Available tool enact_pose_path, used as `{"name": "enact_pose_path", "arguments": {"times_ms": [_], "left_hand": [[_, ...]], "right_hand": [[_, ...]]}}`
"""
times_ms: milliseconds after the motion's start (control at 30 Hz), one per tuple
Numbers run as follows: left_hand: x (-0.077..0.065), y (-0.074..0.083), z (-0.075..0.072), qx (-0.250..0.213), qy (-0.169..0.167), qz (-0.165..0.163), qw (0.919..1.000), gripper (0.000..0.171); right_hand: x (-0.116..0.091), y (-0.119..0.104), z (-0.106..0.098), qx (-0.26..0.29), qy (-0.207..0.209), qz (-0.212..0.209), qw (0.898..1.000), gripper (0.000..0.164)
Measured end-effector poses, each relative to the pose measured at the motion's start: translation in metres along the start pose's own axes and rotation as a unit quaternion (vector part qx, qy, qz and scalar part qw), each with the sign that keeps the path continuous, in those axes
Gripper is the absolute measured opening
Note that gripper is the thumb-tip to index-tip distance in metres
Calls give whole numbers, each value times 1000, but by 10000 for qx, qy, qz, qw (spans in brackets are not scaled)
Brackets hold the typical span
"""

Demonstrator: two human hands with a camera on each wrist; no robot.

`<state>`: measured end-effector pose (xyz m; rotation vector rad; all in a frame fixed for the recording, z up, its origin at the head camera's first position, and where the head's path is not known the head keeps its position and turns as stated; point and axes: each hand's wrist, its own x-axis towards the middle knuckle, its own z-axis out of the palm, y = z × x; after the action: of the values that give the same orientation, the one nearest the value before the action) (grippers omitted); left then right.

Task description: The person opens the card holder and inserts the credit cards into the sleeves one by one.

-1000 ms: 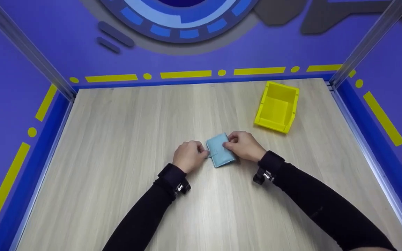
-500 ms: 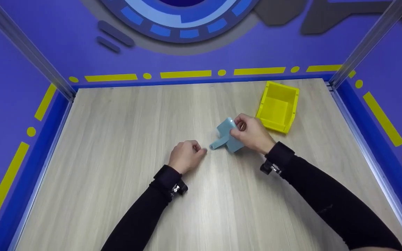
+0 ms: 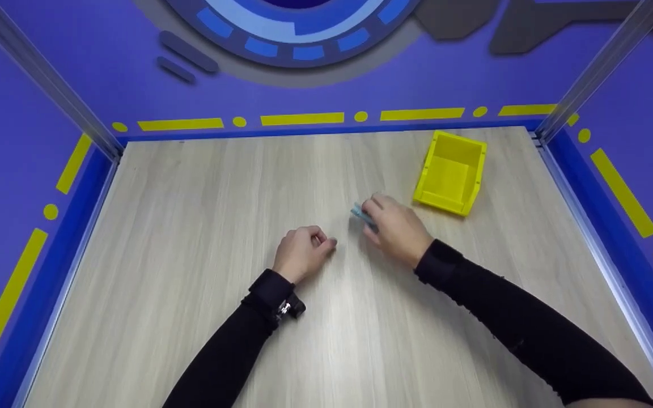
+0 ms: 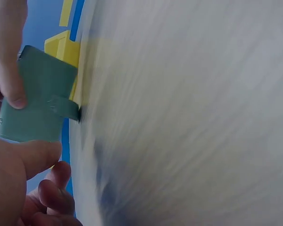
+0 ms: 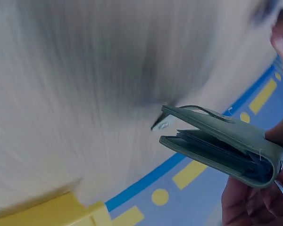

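Observation:
My right hand (image 3: 397, 229) pinches a small pale blue-green wallet (image 5: 231, 136) by its spine, thumb on one cover and fingers on the other. The wallet is held tilted on edge above the table. Its covers stand slightly apart, with inner leaves showing between them in the right wrist view. A snap strap (image 4: 65, 107) sticks out from the cover, unfastened. In the head view the right hand hides most of the wallet. My left hand (image 3: 304, 252) lies near the table to the left, fingers loosely curled, holding nothing; a gap separates it from the wallet in that view.
A yellow open-topped bin (image 3: 448, 175) stands on the wood-grain table (image 3: 219, 226) at the far right, beyond my right hand. Blue panels (image 3: 326, 96) with yellow marks enclose the back and sides, joined by metal corner posts.
The left hand has let go of the strap and drawn slightly left. The right hand has lifted the wallet off the table and turned it from flat to edge-on.

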<state>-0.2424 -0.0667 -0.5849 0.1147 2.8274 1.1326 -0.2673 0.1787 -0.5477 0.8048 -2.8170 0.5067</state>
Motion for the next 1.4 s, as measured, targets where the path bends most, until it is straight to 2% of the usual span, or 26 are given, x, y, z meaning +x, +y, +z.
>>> {"name": "enact_pose_path", "arguments": {"times_ms": [100, 367, 633, 833, 933, 1033, 1133, 1267, 1400], "left_hand": [[0, 0, 0, 32, 20, -34, 10000, 28], [3, -2, -4, 101, 124, -150, 9998, 20], [1, -4, -7, 167, 98, -104, 9998, 9], [0, -5, -7, 160, 26, -94, 9998, 8], [-2, -4, -7, 156, 17, -69, 9999, 8], [-4, -1, -8, 137, 83, -61, 9999, 14], [-7, 6, -10, 178, 140, -25, 9997, 25], [-10, 15, -8, 282, 144, 27, 9995, 31], [-7, 16, -3, 471, 159, -55, 9987, 34]], "right_hand": [[-3, -8, 12, -164, -152, -331, 9992, 33], [-6, -28, 36, -385, -263, -745, 9961, 32], [-11, -37, 50, -542, -370, -869, 9940, 25], [-15, -34, 49, -234, -418, -1005, 9938, 23], [-14, -29, 40, 218, -529, -709, 9958, 25], [-10, -21, 25, 818, -591, -116, 9948, 24], [-5, -8, 9, 1228, -595, 491, 9894, 20], [-2, 8, -5, 1357, -707, 987, 9833, 17], [-3, 16, -8, 1308, -1005, 1220, 9787, 17]]}}
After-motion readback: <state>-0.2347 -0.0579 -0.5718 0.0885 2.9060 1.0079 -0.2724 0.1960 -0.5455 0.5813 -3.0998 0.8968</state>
